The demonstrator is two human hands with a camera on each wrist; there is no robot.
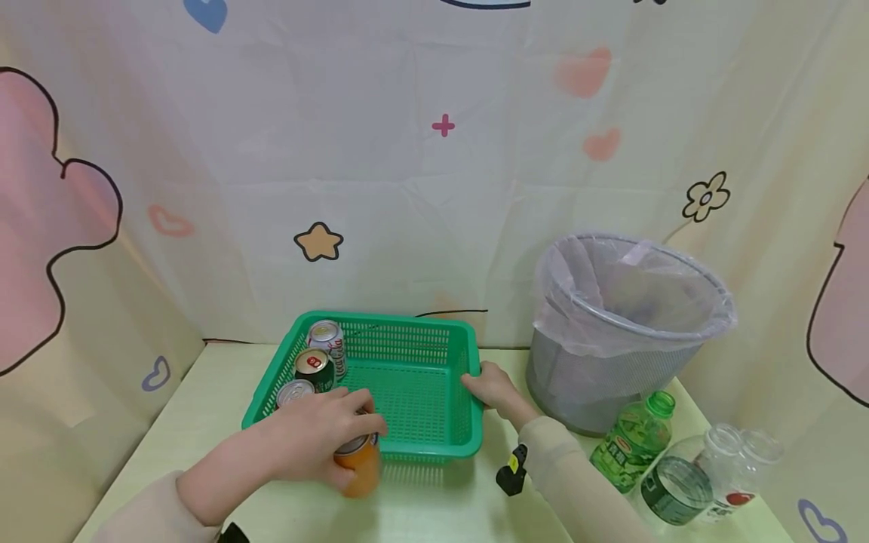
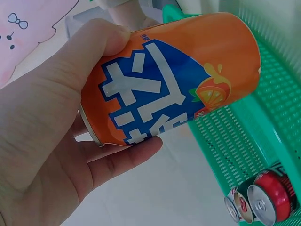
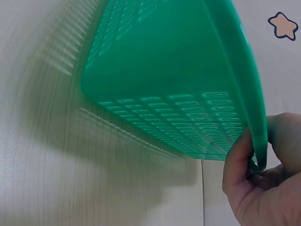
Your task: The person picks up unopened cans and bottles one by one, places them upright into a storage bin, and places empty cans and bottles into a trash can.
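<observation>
The left hand (image 1: 319, 431) gripped the orange can (image 1: 360, 471) and the right hand (image 1: 498, 392) held the basket (image 1: 410, 400) by its rim (image 1: 441, 452), which a low lift might have clipped.

Head feed reads fairly bright to me, soft light, source I can't place; orange can (image 1: 363, 477) smeared there, crisp on left wrist. Both wrist feeds look dimmer, greyer. Right wrist: basket (image 3: 155, 70) throws soft shadow on tabletop (image 3: 28, 188). Wide-angle stretch leans bin (image 1: 584, 385) outward.
</observation>
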